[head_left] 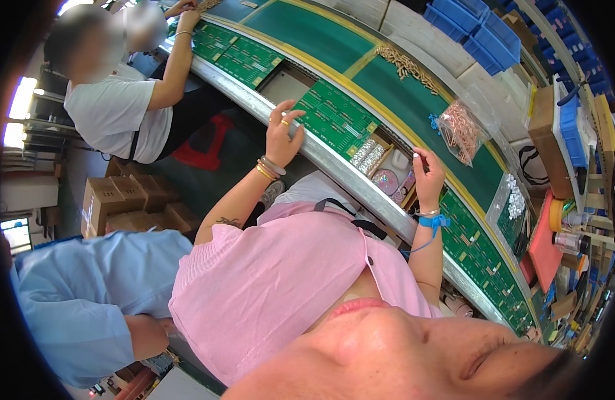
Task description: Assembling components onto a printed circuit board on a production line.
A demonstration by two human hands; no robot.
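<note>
My left hand [284,137], with rings and bracelets, rests its spread fingers on the metal rail [334,163], at the near edge of a green circuit board [334,115]. My right hand [427,175] is raised over a divided tray of small silvery parts [373,155]. Its fingertips are pinched on a small pale part. A blue strap with a coiled cord [433,221] circles that wrist. Another green circuit board [484,260] lies to the right of this hand.
A green conveyor belt [307,30] curves behind the boards, carrying a row of small tan parts [407,65]. A clear bag of copper parts [457,130] and blue bins [481,27] lie beyond. A co-worker in white [114,110] handles boards at the upper left. Cardboard boxes [121,200] sit below.
</note>
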